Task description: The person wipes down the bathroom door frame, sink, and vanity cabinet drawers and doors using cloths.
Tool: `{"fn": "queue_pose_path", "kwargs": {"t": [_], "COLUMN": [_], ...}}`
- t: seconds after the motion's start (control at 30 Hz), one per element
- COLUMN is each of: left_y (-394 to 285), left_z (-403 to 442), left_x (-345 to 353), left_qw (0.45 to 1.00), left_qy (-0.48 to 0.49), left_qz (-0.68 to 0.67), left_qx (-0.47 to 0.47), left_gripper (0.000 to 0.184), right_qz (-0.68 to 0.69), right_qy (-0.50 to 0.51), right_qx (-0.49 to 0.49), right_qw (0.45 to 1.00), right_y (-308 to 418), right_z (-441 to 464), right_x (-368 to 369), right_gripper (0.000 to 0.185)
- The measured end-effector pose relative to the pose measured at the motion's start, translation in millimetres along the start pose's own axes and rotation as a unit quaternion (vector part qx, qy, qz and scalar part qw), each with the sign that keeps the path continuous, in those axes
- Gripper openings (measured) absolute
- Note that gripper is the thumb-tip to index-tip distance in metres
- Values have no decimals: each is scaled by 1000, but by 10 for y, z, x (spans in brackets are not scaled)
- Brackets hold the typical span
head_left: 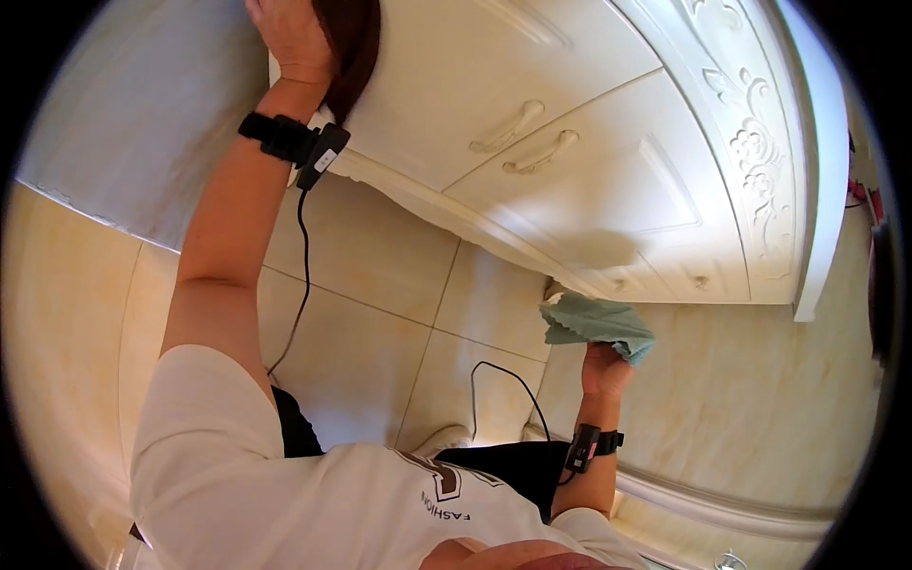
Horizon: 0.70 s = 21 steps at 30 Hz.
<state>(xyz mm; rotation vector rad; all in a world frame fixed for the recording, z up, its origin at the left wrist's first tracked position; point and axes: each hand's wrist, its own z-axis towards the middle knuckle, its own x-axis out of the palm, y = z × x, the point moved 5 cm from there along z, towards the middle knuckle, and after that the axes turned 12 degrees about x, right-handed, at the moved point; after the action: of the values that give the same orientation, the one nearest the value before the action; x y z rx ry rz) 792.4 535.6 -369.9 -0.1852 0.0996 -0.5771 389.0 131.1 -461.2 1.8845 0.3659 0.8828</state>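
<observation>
My right hand [608,369] is closed around a grey-green cloth [597,325] with a scalloped edge, which hangs over the fingers just in front of the cabinet's lower edge. At the top left, my left hand [293,36] reaches up against a dark brown object [359,59] with a curved edge, whose kind I cannot make out. Its fingers are mostly cut off by the frame, so their grip is hidden. A white cabinet [589,218] with carved trim and two curved door handles [541,152] stands in front of me.
Black wrist straps with small devices are on both forearms; a black cable [306,247] hangs from the left one, and another cable [503,366] loops near my legs. Beige floor tiles [370,313] lie below. A grey surface [142,123] fills the upper left.
</observation>
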Motion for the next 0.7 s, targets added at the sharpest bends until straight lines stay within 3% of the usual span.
{"fn": "queue_pose_path", "kwargs": {"t": [0.07,0.1,0.13,0.2,0.27,0.3,0.33,0.4,0.53,0.6,0.7], "left_y": [-44,-179,-321,-680,-1206,-1426,-1485,-1479,-1284,-995,-672], "left_z": [3,8,14,-39,-99,-64,-260,-426,-513,-466,-197], "left_x": [46,39,89,266,-1,-181,-176,-15,123,170,-42], "left_qw": [997,999,996,975,986,969,982,960,952,958,990], "left_qy": [20,-27,4,108,143,145,45,1,60,130,89], "left_qz": [38,32,64,192,-79,117,-69,-253,-238,-232,-78], "left_qx": [-70,-25,-58,-22,40,165,172,120,185,108,79], "left_gripper": [59,58,58,61,68,57,61,58,61,62,72], "right_qz": [-3,-2,-3,3,8,8,8,4,-6,-9,-1], "right_qy": [-15,4,22,-7,-33,-27,-20,-12,17,13,5], "right_qx": [3,6,9,17,22,18,14,12,6,-4,-19], "right_qw": [1000,1000,1000,1000,999,999,1000,1000,1000,1000,1000], "right_y": [-9,-12,-7,-18,-38,-34,-20,0,18,52,107], "right_z": [-5,-8,-10,-2,-3,-16,-26,-5,-7,-35,-59], "right_x": [-7,18,41,29,66,132,177,174,144,149,40], "right_gripper": [50,50,50,50,50,49,49,49,48,48,48]}}
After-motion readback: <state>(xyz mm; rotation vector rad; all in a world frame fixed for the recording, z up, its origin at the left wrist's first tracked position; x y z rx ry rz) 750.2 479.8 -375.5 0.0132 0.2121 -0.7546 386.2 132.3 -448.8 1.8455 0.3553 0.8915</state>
